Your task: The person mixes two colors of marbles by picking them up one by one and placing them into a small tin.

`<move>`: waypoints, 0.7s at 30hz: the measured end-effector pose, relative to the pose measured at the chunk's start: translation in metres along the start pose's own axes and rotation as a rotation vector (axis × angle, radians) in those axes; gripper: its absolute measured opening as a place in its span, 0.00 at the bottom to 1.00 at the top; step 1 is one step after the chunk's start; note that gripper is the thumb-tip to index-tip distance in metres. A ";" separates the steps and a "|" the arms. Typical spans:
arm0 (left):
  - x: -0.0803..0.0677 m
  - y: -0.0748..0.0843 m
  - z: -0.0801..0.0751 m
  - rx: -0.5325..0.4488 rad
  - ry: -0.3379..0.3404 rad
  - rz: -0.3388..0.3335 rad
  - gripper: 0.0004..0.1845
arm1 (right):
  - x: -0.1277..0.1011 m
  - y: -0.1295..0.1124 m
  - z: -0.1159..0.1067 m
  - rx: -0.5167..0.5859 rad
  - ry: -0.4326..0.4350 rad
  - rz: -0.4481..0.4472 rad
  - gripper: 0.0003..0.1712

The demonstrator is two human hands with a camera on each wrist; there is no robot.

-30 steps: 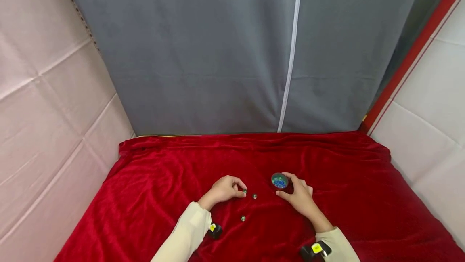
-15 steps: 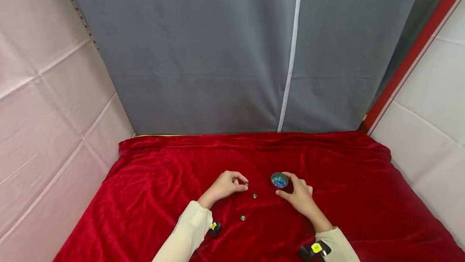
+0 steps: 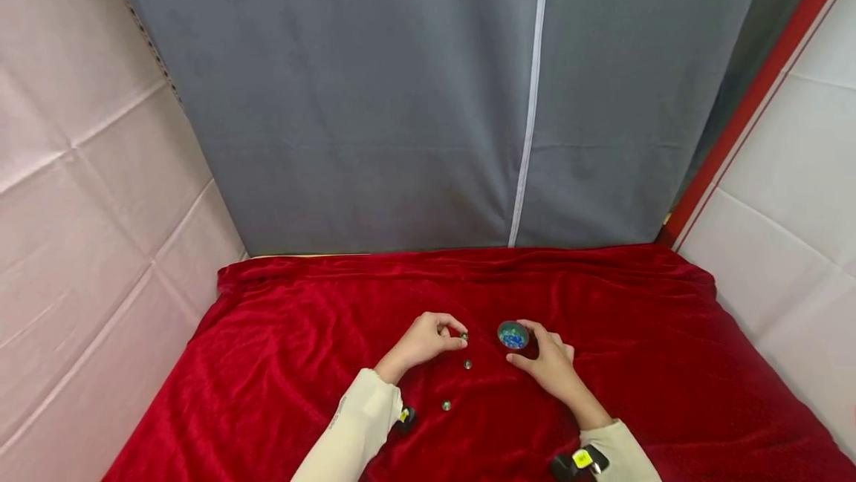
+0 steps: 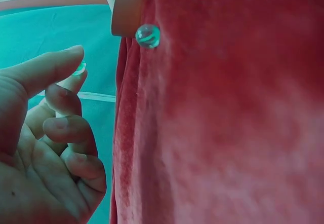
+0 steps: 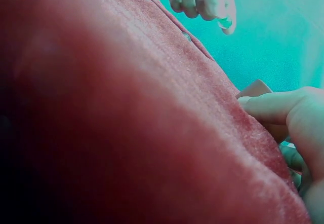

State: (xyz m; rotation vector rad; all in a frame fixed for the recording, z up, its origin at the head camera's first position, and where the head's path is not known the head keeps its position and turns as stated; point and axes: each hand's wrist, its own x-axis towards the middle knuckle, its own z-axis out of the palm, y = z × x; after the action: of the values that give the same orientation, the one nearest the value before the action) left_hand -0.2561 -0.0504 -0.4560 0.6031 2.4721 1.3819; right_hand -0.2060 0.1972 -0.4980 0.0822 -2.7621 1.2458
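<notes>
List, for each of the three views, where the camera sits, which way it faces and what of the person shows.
Head: above, looking forward and down at the red cloth; both sleeves, left hand and right hand.
Left wrist: low beside the left hand, which pinches a marble; a loose marble lies beyond.
Right wrist: low along the cloth toward the small bowl that the right hand grips.
Shared: the bowl appears in all three.

A deep red velvet cloth [image 3: 334,363] covers the table. A small round cup [image 3: 513,335] holds blue and green marbles. Loose greenish glass marbles [image 3: 467,365] lie near it. Sleeves [image 3: 354,430] are cream. The far backdrop [image 3: 401,96] is grey with a white stripe.
</notes>
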 end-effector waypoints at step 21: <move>0.025 0.029 0.028 -0.040 -0.033 0.044 0.09 | 0.003 0.001 0.000 -0.027 -0.025 0.020 0.37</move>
State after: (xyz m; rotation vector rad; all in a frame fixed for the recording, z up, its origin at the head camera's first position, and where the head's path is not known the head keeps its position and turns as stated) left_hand -0.2603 -0.0038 -0.4464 0.6699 2.4133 1.4217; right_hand -0.2090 0.1981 -0.4986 0.0686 -2.8073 1.2206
